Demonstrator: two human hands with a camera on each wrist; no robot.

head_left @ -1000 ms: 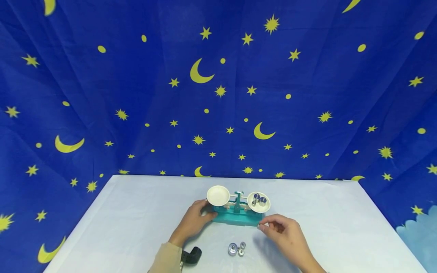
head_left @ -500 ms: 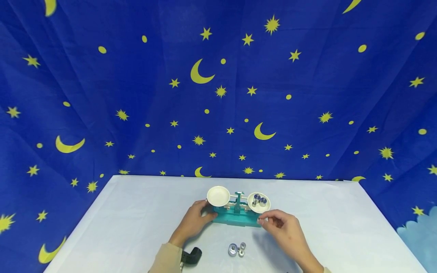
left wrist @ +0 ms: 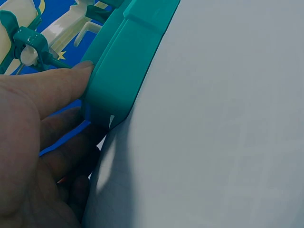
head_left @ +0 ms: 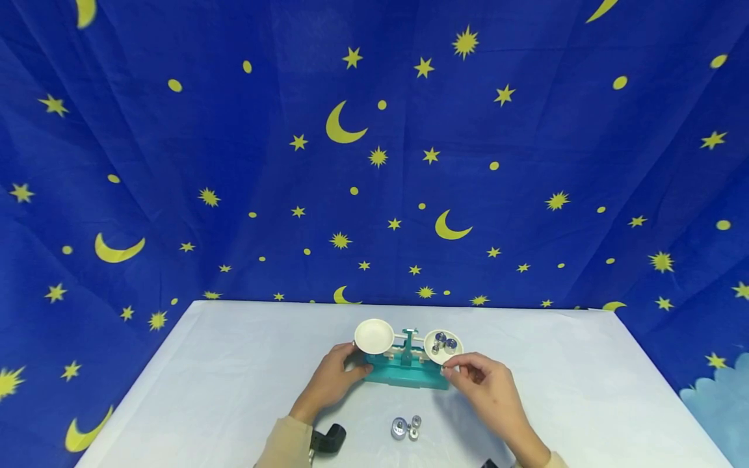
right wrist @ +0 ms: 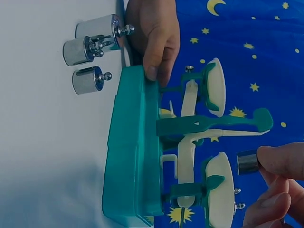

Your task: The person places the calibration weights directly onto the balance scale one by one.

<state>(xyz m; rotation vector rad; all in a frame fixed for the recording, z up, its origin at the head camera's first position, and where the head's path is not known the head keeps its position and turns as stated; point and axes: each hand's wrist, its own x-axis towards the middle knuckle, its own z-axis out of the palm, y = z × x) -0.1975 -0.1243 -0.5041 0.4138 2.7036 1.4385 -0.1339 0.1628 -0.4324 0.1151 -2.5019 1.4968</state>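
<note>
A balance scale with a green base (head_left: 404, 375) and two white pans stands on the table. My left hand (head_left: 332, 380) grips the left end of the base, its thumb (left wrist: 71, 83) on the upper side. Several metal weights (head_left: 451, 344) sit in the right pan (head_left: 448, 357); the left pan (head_left: 374, 336) holds nothing. Between thumb and fingertips, my right hand (head_left: 491, 393) pinches a small metal weight (right wrist: 247, 162). In the right wrist view this weight is just above the right pan, apart from it or nearly so.
Several more weights (head_left: 399, 427) stand together on the white table (head_left: 246, 364) in front of the scale. A dark wrist device (head_left: 330, 439) shows beside the left sleeve (head_left: 285, 442). Behind the table hangs a blue cloth (head_left: 526, 143) with stars and moons.
My right hand has risen a little, bringing the pinched weight from the front right corner of the base up to the right pan's rim. The left hand has stayed in place.
</note>
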